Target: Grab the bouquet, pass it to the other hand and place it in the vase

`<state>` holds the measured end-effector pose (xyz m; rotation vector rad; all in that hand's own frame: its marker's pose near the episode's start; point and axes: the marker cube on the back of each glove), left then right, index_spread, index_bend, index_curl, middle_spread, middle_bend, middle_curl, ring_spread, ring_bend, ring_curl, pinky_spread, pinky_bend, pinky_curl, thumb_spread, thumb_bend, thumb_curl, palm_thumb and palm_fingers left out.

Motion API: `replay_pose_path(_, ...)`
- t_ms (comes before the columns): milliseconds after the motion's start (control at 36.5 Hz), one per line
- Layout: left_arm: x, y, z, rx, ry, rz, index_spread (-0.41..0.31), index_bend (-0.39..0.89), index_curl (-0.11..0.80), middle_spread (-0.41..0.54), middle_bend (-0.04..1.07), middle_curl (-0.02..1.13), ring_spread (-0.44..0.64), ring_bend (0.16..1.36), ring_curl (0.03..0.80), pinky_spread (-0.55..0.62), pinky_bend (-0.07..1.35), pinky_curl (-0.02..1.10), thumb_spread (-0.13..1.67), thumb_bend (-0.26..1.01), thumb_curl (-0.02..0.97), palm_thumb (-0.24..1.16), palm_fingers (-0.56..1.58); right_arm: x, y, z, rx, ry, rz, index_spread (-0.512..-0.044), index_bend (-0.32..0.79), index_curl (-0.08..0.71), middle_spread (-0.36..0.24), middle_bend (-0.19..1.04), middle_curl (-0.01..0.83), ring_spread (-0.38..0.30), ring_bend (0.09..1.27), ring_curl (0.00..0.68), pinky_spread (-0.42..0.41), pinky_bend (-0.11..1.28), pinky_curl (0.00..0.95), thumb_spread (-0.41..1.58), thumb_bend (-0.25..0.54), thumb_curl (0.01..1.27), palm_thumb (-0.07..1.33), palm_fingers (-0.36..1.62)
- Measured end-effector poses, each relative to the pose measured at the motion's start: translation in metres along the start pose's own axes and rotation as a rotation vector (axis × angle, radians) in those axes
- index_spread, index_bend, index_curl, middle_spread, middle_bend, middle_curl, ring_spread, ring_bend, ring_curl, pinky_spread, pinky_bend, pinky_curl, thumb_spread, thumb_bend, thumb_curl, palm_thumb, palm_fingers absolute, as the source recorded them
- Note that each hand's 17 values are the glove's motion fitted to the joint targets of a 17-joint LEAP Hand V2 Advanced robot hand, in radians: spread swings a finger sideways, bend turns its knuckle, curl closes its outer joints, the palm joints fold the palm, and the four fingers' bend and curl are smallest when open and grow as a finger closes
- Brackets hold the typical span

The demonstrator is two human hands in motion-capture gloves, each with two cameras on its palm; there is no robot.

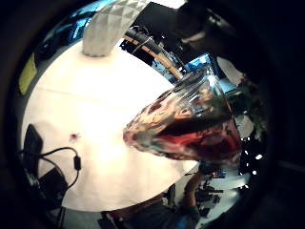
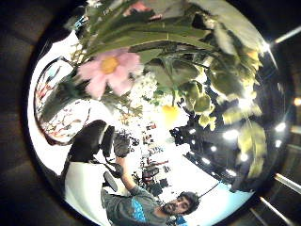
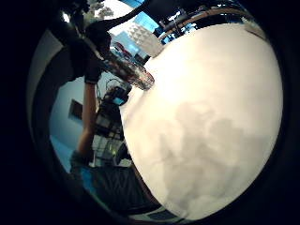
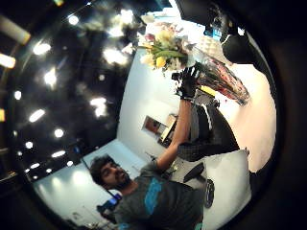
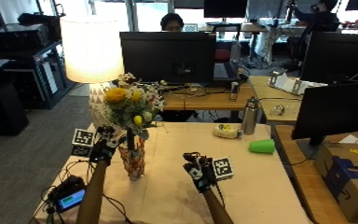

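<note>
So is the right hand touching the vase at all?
Apart. The outside view shows the right hand over bare table, a clear gap from the vase holding the bouquet.

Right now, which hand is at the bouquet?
The left hand, raised beside the bouquet standing in the vase. The right hand hovers apart over bare table.
</note>
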<state>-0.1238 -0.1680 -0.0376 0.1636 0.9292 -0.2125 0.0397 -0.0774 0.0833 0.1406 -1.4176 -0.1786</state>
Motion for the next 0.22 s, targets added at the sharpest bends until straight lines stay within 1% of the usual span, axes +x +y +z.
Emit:
replay_pose_path(27,-0.001,0.003,-0.004,-0.004,-0.031,-0.009,-0.029,0.11,0.279,-0.153,0.24,0.48,-0.08,0.57,0.399,0.27,0.31,0.37,0.94,-0.04,0.478,0.66,0.45,0.002,-0.002,-0.002,0.000,0.036,-0.042,-0.303,0.13,0.317,-0.144,0.25,0.437,-0.123,0.37,0.378,0.153,0.39,0.361,1.08,-0.019,0.50,0.86,0.88)
replay_pose_path(82,-0.001,0.011,-0.012,-0.006,-0.101,-0.024,-0.016,0.10,0.272,-0.114,0.21,0.47,-0.03,0.57,0.395,0.32,0.32,0.37,0.94,-0.07,0.462,0.60,0.39,0.006,-0.006,-0.005,0.000,0.114,-0.111,-0.303,0.13,0.318,-0.147,0.25,0.437,-0.119,0.36,0.376,0.162,0.37,0.358,1.09,-0.022,0.50,0.85,0.87)
replay_pose_path(137,-0.001,0.017,-0.022,0.004,-0.143,-0.014,-0.002,0.09,0.265,-0.081,0.18,0.46,0.02,0.58,0.393,0.36,0.33,0.37,0.94,-0.07,0.446,0.56,0.36,0.003,-0.004,-0.003,0.000,0.082,-0.073,-0.303,0.13,0.319,-0.147,0.24,0.438,-0.119,0.35,0.377,0.169,0.36,0.357,1.09,-0.021,0.50,0.85,0.87)
replay_pose_path(219,-0.001,0.020,-0.033,0.019,-0.142,0.018,0.012,0.10,0.256,-0.032,0.16,0.44,0.07,0.59,0.386,0.40,0.35,0.37,0.94,-0.07,0.425,0.51,0.32,0.000,-0.001,0.004,-0.001,-0.012,0.023,-0.304,0.14,0.322,-0.144,0.24,0.437,-0.113,0.33,0.374,0.192,0.34,0.354,1.09,-0.020,0.49,0.85,0.86)
